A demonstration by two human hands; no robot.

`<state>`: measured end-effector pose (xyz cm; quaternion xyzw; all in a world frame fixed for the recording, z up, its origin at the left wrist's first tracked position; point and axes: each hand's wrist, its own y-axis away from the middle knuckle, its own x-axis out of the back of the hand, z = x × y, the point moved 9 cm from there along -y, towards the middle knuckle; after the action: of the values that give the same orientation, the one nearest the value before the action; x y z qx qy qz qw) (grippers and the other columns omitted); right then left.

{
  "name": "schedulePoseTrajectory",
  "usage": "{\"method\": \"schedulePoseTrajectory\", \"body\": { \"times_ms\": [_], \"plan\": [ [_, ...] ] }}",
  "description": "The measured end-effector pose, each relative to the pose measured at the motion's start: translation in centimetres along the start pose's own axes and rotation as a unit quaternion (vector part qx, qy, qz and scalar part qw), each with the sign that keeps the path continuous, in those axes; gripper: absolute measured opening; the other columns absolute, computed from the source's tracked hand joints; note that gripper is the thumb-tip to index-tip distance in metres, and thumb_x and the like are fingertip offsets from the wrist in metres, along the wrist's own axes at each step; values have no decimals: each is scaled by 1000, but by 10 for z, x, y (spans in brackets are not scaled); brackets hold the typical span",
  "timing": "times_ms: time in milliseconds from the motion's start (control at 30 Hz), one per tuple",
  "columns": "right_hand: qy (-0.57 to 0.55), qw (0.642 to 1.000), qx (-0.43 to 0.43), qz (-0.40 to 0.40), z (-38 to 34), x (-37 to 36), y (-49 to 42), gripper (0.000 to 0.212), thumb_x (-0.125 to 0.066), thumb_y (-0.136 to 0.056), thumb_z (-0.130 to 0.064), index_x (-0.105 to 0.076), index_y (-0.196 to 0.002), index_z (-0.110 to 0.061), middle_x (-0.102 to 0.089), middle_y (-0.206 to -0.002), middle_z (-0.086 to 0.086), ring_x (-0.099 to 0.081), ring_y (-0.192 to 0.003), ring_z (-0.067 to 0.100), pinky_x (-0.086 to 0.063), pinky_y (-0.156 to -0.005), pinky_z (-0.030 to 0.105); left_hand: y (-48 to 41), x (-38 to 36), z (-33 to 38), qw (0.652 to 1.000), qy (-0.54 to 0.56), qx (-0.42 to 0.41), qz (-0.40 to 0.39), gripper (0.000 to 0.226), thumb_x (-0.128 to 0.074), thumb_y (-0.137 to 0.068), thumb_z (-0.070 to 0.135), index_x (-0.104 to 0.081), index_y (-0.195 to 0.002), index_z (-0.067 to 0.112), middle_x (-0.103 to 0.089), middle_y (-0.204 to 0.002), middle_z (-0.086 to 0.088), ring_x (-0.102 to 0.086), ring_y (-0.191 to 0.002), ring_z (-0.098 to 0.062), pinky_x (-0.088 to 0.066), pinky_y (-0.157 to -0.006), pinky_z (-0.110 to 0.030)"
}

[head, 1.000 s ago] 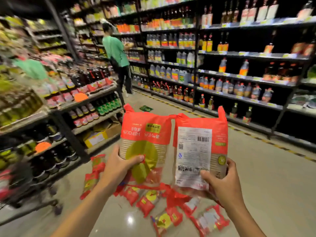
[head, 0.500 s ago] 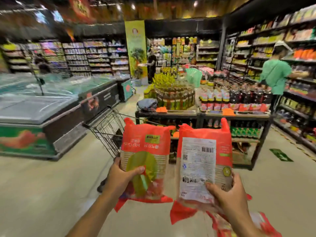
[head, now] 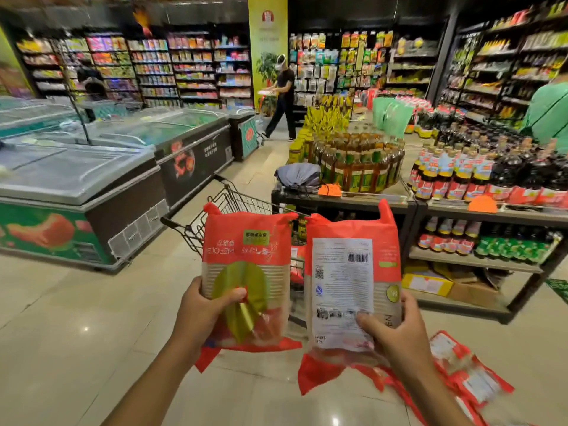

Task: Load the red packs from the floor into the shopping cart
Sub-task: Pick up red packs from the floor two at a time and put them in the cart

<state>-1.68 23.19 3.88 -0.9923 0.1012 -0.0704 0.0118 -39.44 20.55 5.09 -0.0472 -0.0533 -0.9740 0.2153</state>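
Red packs (head: 246, 250) are gripped, one by the left hand (head: 203, 315), one by the right hand (head: 399, 336), before the shopping cart (head: 221, 204) at 12 o'clock; neither is loaded yet. Floor packs (head: 467, 373) at 4 o'clock are left.

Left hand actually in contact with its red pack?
Touching. The head view shows the left hand gripping the left red pack, thumb pressed across its front.

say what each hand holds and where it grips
The left hand grips one red pack near its lower left edge, thumb on the front. The right hand grips the second red pack, barcode label facing, near its lower right edge.
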Motion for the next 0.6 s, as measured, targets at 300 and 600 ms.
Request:
{"method": "schedulePoseTrajectory", "body": {
  "times_ms": [300,600],
  "plan": [
    [-24,999,-28,-34,32,-82,-225,65,-85,-73,-11,-48,-125,-22,-72,-106,-1,-70,-90,14,-55,-75,34,-209,-78,7,999,-28,23,-17,72,-94,-52,38,-65,-116,22,-79,-103,-1,-77,-90,-20,-64,-75,-40],
    [-17,993,-104,-50,86,-173,-401,60,-81,-77,-7,-49,-126,-18,-72,-106,1,-74,-85,13,-58,-67,27,-412,-123,-37,996,-20,80,-27,73,-95,-49,37,-68,-114,18,-80,-99,-3,-78,-86,-22,-63,-80,-47]
  ]
}}
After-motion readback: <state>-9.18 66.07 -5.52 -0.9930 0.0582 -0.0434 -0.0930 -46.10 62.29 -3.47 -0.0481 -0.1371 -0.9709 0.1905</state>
